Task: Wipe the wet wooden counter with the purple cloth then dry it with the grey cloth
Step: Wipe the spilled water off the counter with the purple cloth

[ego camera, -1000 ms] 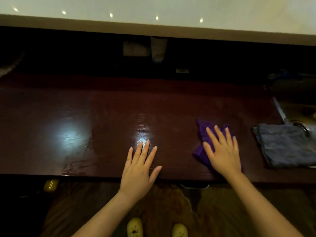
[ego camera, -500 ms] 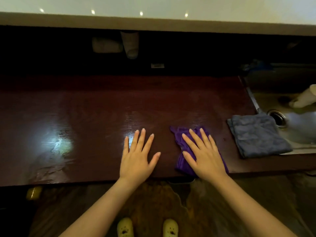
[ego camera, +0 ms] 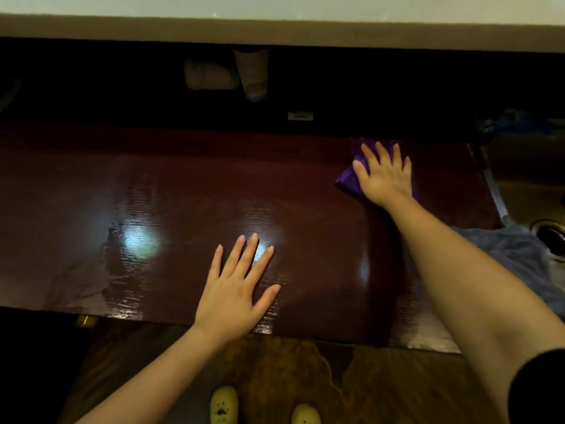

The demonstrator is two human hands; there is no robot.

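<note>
Since prev frame: right hand (ego camera: 385, 175) + purple cloth (ego camera: 348, 181) moved from near edge, just beside left hand, up to far right corner of surface (ego camera: 183, 185), close to back edge. Left hand (ego camera: 237, 289) roughly same spot, flat near front edge. Grey cloth (ego camera: 516, 258) now partly hidden behind right forearm.

Right fingers (ego camera: 380, 149) spread wide, palm pressing flat on purple cloth, no pinch, cloth bunched under palm w/ edges poking out left and lower right. Left fingers (ego camera: 244, 255) also splayed wide, holding nothing, prob just bracing.

Handling, judged: purple cloth soft, limp, light, likely damp; slides easy on glossy finish. Best driven by flat palm pressure at centre, not by gripping a corner, else folds over and loses coverage. Grey cloth looks same sort, thicker maybe; pick up by pinching a fold at its middle or near edge.

Surface: dark reddish wood grain, glossy, strong light glare. Wet film w/ ragged edge visible at left (ego camera: 110, 240), not yet wiped. Streaks near centre. Sink (ego camera: 526, 191) w/ drain at right, grey cloth lying at its rim.

Room: dim. Pale ledge along back, dark recess below w/ a cup and a small box, hard to read. Yellow slippers (ego camera: 224, 405) on brown floor.
</note>
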